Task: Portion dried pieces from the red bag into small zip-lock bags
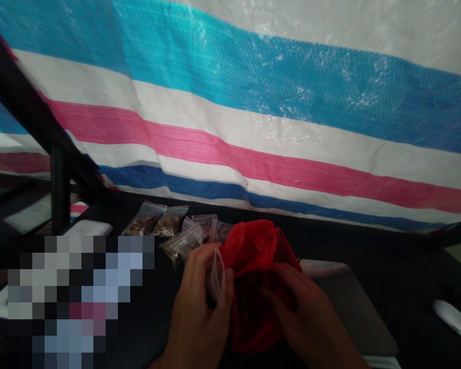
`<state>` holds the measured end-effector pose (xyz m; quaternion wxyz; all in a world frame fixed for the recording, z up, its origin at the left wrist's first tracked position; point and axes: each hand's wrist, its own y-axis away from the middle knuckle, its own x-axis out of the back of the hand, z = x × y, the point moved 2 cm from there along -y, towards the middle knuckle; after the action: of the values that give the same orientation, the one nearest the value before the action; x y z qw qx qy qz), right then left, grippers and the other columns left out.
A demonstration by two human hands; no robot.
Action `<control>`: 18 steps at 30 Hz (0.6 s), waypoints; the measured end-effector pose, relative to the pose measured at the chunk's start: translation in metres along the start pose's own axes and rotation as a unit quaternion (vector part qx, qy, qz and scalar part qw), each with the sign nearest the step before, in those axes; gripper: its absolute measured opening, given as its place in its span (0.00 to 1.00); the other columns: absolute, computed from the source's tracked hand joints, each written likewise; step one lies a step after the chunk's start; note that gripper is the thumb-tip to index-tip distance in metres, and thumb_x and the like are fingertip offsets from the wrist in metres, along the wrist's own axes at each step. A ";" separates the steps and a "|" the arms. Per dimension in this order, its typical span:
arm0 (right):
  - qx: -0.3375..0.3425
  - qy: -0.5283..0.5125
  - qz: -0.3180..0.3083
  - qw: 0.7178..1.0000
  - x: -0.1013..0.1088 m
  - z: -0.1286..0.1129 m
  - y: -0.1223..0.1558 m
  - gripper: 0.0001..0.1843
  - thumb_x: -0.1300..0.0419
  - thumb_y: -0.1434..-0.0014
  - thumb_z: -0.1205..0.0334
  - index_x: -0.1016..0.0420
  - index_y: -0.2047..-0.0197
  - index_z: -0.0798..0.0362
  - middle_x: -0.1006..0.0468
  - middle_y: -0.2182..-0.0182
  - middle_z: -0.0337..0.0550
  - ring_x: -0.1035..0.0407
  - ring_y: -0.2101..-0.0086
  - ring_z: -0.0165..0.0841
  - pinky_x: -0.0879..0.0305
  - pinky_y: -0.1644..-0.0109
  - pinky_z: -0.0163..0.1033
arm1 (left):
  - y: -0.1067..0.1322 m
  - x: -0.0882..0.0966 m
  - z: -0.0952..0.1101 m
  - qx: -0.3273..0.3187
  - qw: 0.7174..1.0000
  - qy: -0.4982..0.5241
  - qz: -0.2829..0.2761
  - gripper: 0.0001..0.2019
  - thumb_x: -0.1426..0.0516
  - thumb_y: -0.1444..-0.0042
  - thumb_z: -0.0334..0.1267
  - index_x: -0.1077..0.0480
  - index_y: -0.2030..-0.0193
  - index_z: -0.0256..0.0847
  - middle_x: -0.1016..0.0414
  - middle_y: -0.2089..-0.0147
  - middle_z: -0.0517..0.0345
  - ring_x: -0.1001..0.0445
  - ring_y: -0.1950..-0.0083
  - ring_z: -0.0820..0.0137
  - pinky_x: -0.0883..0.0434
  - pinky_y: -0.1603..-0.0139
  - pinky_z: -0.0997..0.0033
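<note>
My left hand is closed around a small clear zip bag, whose mouth gapes between thumb and fingers. Beside it, a red plastic bag stands open, with dark contents that I cannot make out in the shadow. My right hand reaches into its mouth from the right. The fingers there are curled, with the thumb opposite, and whatever lies between them is too dark to name. Behind the hands lie several clear zip bags with small brown pieces inside, among them one filled bag and another filled bag.
A flat grey device lies right of the red bag on the black table. Farther right is a white mouse-shaped object. A white object and a blurred-out patch occupy the left. Striped sheeting hangs behind.
</note>
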<state>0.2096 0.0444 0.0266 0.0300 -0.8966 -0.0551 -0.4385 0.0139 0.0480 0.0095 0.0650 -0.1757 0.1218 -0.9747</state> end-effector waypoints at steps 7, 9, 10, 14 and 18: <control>0.093 -0.046 0.064 0.993 0.012 -0.001 0.005 0.18 0.37 0.37 0.63 0.26 0.44 0.43 0.19 0.47 0.47 0.24 0.48 0.43 0.28 0.40 0.52 | -0.004 0.007 0.005 -0.196 0.962 -0.173 0.076 0.09 0.39 0.39 0.35 0.29 0.53 0.49 0.21 0.50 0.55 0.30 0.39 0.53 0.36 0.40 0.50; 0.120 -0.067 0.072 0.988 0.014 -0.003 0.008 0.18 0.37 0.36 0.61 0.27 0.43 0.42 0.18 0.48 0.45 0.23 0.50 0.41 0.26 0.43 0.47 | -0.003 0.007 0.008 -0.238 0.946 -0.207 0.081 0.09 0.38 0.41 0.34 0.28 0.55 0.49 0.19 0.55 0.57 0.31 0.41 0.52 0.38 0.41 0.50; 0.140 -0.073 0.073 0.985 0.015 -0.005 0.009 0.19 0.36 0.36 0.61 0.27 0.42 0.41 0.18 0.49 0.43 0.22 0.50 0.39 0.25 0.44 0.44 | -0.002 0.007 0.009 -0.253 0.940 -0.215 0.082 0.09 0.37 0.42 0.33 0.28 0.56 0.48 0.19 0.57 0.57 0.31 0.43 0.52 0.38 0.42 0.51; 0.227 -0.045 0.092 0.968 0.013 -0.014 0.015 0.24 0.36 0.35 0.62 0.31 0.38 0.38 0.21 0.48 0.40 0.22 0.50 0.33 0.25 0.45 0.33 | 0.004 0.005 0.010 -0.295 0.927 -0.226 0.049 0.14 0.40 0.40 0.27 0.27 0.48 0.42 0.19 0.60 0.55 0.32 0.51 0.57 0.36 0.48 0.59; 0.275 0.004 0.114 0.955 0.007 -0.019 0.020 0.24 0.41 0.31 0.64 0.33 0.34 0.39 0.23 0.47 0.43 0.23 0.49 0.32 0.25 0.45 0.31 | 0.009 0.003 0.007 -0.301 0.926 -0.229 0.011 0.16 0.42 0.41 0.25 0.27 0.47 0.39 0.20 0.57 0.52 0.33 0.48 0.57 0.35 0.46 0.60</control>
<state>0.2016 0.0232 0.0437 0.3253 -0.8520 -0.0710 -0.4040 0.0146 0.0372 0.0149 0.0460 -0.4037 0.3929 -0.8250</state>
